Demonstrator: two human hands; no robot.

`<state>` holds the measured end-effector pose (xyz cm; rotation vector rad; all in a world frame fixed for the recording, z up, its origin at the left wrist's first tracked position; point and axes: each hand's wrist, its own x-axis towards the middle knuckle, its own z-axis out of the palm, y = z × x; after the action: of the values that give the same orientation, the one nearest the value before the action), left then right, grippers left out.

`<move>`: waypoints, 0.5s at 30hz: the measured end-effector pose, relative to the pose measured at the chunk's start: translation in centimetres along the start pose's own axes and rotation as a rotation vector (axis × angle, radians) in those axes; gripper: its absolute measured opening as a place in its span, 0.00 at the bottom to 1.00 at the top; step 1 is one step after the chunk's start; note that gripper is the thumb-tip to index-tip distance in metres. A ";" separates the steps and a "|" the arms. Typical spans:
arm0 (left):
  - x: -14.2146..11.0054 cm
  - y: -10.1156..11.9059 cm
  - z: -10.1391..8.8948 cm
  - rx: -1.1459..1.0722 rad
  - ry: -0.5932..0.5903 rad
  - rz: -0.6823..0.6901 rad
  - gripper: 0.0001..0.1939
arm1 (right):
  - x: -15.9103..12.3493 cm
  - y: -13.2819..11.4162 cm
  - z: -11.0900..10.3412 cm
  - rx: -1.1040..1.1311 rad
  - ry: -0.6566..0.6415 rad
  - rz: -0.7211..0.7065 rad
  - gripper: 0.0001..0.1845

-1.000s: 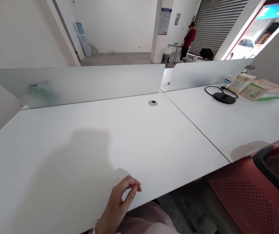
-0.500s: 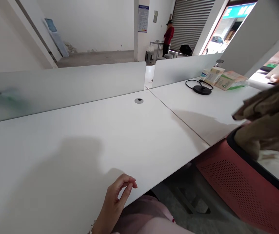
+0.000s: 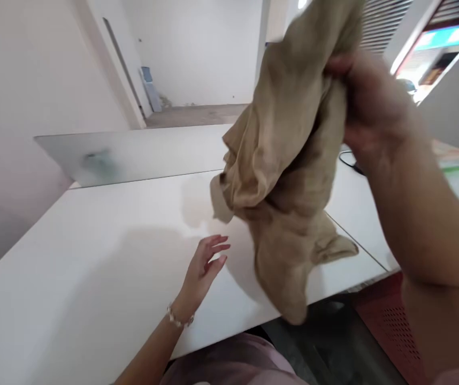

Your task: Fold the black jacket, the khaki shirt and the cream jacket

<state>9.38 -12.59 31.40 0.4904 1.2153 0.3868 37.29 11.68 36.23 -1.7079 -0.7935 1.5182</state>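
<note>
My right hand (image 3: 368, 109) is raised high at the upper right, closed on a bunched tan cloth (image 3: 289, 176) that hangs down over the front edge of the white desk (image 3: 93, 256). My left hand (image 3: 205, 264) hovers just above the desk, fingers stretched out and apart, a short way left of the hanging cloth and touching nothing. A thin bracelet shows on my left wrist.
A frosted divider panel (image 3: 133, 155) stands along the desk's far edge. A black cable (image 3: 347, 160) and a box lie on the neighbouring desk at right. A red perforated bin (image 3: 385, 326) sits low right, beside my knee.
My right hand has lifted the tan cloth out of the red bin and up over the desk. My left hand has moved forward off the desk edge and spread its fingers.
</note>
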 end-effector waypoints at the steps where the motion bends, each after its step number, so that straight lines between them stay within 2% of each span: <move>1: 0.6 -0.1 -0.7 -0.057 0.054 -0.026 0.24 | 0.2 1.4 0.8 0.030 -0.061 -0.017 0.10; 3: 1.5 -0.6 -2.5 -0.107 0.162 -0.046 0.28 | 0.3 5.4 1.4 0.060 -0.180 -0.026 0.07; 5: 2.0 -1.2 -4.5 -0.058 0.249 -0.032 0.29 | 0.0 10.3 0.7 -0.014 -0.259 0.004 0.19; 7: 2.2 -1.6 -6.6 0.027 0.335 0.003 0.33 | -0.5 15.2 -1.1 -0.283 -0.302 0.070 0.26; 9: 2.3 -1.8 -8.6 0.112 0.414 0.025 0.38 | -1.5 19.2 -3.1 -0.708 -0.370 0.187 0.25; 10: 2.3 -1.7 -9.4 0.161 0.440 0.030 0.40 | -2.1 20.7 -4.1 -0.880 -0.459 0.245 0.23; 12: 2.5 -1.2 -10.6 0.290 0.435 0.033 0.37 | -3.4 22.6 -5.6 -1.113 -0.641 0.299 0.17; 13: 2.7 -0.9 -10.9 0.360 0.408 0.034 0.33 | -4.0 23.0 -6.0 -1.181 -0.690 0.275 0.14; 15: 3.2 -0.3 -10.6 0.474 0.331 0.039 0.25 | -4.8 22.7 -6.3 -1.268 -0.625 0.142 0.10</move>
<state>0.24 -9.55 25.88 0.8825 1.6308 0.2139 42.71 -5.64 20.54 -2.0894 -2.3678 1.7935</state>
